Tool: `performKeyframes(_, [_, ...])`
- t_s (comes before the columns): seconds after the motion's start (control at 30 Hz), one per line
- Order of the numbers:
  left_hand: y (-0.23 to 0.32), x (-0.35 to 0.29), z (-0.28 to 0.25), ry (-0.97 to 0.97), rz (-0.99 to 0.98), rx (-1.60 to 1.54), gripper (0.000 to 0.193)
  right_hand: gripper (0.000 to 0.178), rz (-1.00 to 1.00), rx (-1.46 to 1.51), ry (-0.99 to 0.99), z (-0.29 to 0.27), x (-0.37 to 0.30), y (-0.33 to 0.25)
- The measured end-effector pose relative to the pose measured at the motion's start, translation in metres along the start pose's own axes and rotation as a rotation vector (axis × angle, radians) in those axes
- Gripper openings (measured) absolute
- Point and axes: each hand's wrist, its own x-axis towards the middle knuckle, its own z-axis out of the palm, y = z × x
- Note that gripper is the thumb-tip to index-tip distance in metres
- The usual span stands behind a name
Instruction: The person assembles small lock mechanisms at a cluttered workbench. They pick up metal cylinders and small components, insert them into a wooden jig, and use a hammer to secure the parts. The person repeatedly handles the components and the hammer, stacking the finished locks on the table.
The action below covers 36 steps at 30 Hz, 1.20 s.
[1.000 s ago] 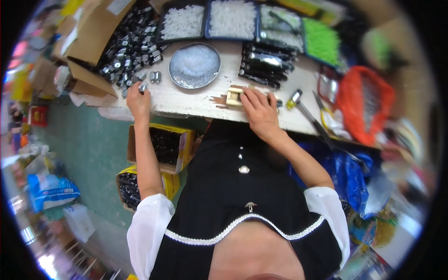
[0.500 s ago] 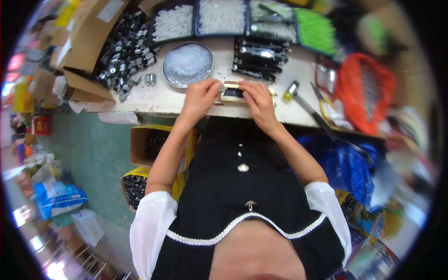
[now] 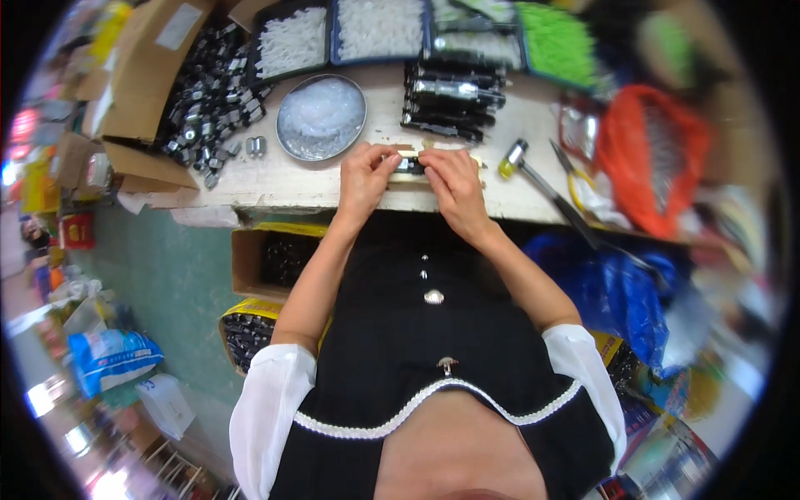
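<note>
A cream-coloured holder (image 3: 410, 177) lies at the near edge of the white table, with a dark part bearing a silvery piece (image 3: 407, 165) set in it. My left hand (image 3: 365, 182) is closed, thumb and fingertips pinched at the left end of this dark part. The fingers of my right hand (image 3: 457, 185) are bent over its right end and press on it. What lies under the fingertips is partly hidden. Just beyond the hands stands a round metal dish (image 3: 322, 150) heaped with a whitish, translucent substance. A stack of long black and silver parts (image 3: 454, 92) lies behind.
Loose silvery metal pieces (image 3: 204, 125) spill from a cardboard box (image 3: 150, 75) at left. Trays of white pieces (image 3: 379, 29) and green pieces (image 3: 557, 46) line the back. At right lie a hammer (image 3: 550, 193), yellow-handled scissors (image 3: 577, 179) and a red bag (image 3: 637, 150).
My left hand has moved right and down onto the dark part, closer to my right hand. A silvery piece now shows there. The view has shifted slightly.
</note>
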Motion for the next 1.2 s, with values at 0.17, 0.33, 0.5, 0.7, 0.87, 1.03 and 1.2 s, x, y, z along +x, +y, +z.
performKeyframes(0.17, [0.027,0.000,0.000,0.004,0.191,0.285,0.008,0.013,0.044,0.074,0.063,-0.017,0.007,0.009])
performKeyframes(0.33, [0.043,0.058,-0.012,-0.065,0.203,0.456,0.015,0.014,0.118,-0.339,0.181,-0.095,0.031,0.067])
performKeyframes(0.5, [0.059,0.159,-0.013,0.128,0.259,0.795,0.024,0.020,0.491,-0.822,-0.075,-0.158,0.029,0.128])
performKeyframes(0.7, [0.041,0.217,-0.003,-0.047,0.166,0.893,0.023,0.018,0.604,-0.958,-0.235,-0.160,0.034,0.160])
performKeyframes(0.87, [0.045,0.225,-0.023,-0.106,0.055,0.530,0.019,0.018,0.575,-0.874,-0.220,-0.164,0.040,0.161])
performKeyframes(1.03, [0.068,0.202,-0.044,-0.111,-0.128,-0.280,0.012,0.019,0.437,-0.729,-0.062,-0.174,0.032,0.168])
performKeyframes(1.2, [0.077,0.152,-0.044,-0.190,-0.112,-0.749,0.015,0.016,0.441,-0.207,0.204,-0.173,0.035,0.140])
